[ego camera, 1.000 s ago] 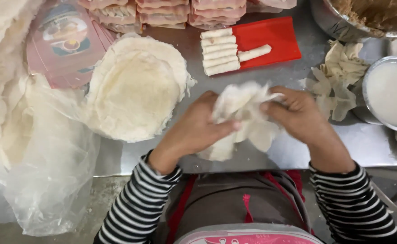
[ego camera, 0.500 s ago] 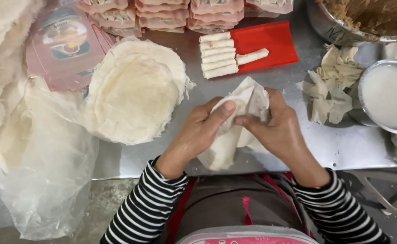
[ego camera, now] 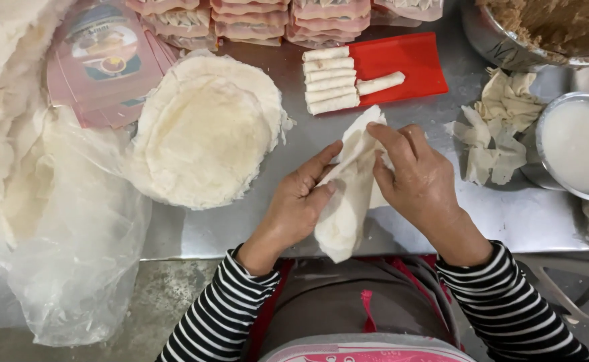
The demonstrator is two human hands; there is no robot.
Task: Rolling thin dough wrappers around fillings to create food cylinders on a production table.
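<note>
The left hand and the right hand both pinch a thin pale wrapper over the steel table, fingers curled shut on its folded edge. The wrapper hangs between them, its lower end near the table's front edge. To the left lies a round stack of wrappers. Behind the hands a red tray holds six finished rolls. Flat pink packets with a round picture label lie at the upper left, and stacked pink-edged packs line the far edge. A clear plastic bag drapes at the left.
</note>
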